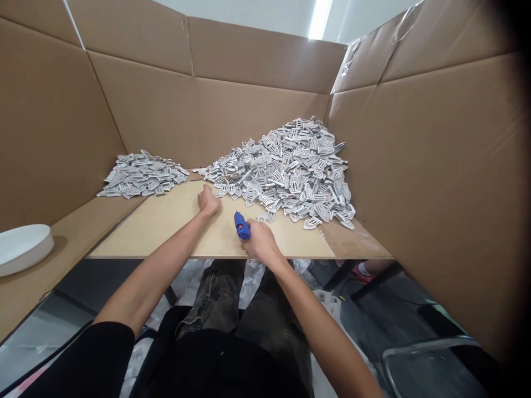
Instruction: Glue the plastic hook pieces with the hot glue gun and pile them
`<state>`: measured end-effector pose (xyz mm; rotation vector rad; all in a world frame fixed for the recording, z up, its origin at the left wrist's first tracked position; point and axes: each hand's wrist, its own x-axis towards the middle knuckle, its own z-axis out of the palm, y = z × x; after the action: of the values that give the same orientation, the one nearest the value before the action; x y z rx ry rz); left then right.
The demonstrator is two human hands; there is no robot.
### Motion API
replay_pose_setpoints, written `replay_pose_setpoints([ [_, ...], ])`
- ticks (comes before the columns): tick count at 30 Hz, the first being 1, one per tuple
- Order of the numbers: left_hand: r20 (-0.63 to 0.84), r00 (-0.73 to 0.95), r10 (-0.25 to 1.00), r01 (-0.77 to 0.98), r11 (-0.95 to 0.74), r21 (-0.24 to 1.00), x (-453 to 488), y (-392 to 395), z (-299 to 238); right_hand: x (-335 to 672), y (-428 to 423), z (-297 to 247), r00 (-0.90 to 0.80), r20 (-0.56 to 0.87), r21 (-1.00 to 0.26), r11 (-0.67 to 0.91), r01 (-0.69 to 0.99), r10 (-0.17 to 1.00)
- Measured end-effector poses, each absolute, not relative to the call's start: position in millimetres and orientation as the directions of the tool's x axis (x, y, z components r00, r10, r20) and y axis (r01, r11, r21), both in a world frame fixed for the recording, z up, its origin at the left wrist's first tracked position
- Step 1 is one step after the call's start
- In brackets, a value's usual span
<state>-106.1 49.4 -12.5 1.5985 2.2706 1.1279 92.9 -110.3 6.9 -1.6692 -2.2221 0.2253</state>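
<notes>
My right hand (pixel 262 241) is wrapped round a small blue pistol-shaped tool (pixel 241 225) with an orange part, held over the front of the tabletop. Its exact kind is not clear. My left hand (pixel 208 201) is closed, thumb side up, at the front edge of the larger pile; whatever its fingers may hold is hidden. That large pile (pixel 286 171) is made of flat, whitish-grey slotted pieces with one rounded or pointed end. A few loose pieces (pixel 266 216) lie just beyond my right hand. To the far left sits a smaller pile (pixel 143 175) of similar grey pieces.
Tall cardboard walls (pixel 257 119) surround the pale wooden tabletop (pixel 151 229) at the back and both sides. A white plastic bowl (pixel 25 250) stands at the left edge. Below the table are a plastic bag (pixel 329 301) and, at right, another person's foot (pixel 362 272).
</notes>
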Motion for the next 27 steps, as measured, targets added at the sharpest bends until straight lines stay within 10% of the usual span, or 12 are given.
replay_pose_setpoints([
  [8, 0.344, -0.425, 0.837, 0.513, -0.091, 0.854, -95.2, 44.9, -7.4, 109.9, -99.7, 2.3, -0.267, 0.275, -0.504, 0.375, 0.778, 0.923],
  [15, 0.279, -0.043, 0.959, 0.116, -0.273, 0.955, -43.3, 11.7, -0.7, 149.1, -72.5, 9.7, -0.001, 0.396, -0.866, 0.374, 0.332, 0.918],
  [22, 0.155, 0.286, 0.946, -0.326, -0.056, 0.944, -5.9, -17.0, 9.0, 183.4, -59.1, 9.8, 0.257, 0.397, -0.808, 0.202, 0.554, 0.881],
  [27, 0.093, 0.281, 0.955, -0.333, 0.006, 0.943, 2.8, -23.0, 7.7, 202.4, -53.2, 7.6, 0.129, 0.419, -0.821, 0.314, 0.477, 0.899],
])
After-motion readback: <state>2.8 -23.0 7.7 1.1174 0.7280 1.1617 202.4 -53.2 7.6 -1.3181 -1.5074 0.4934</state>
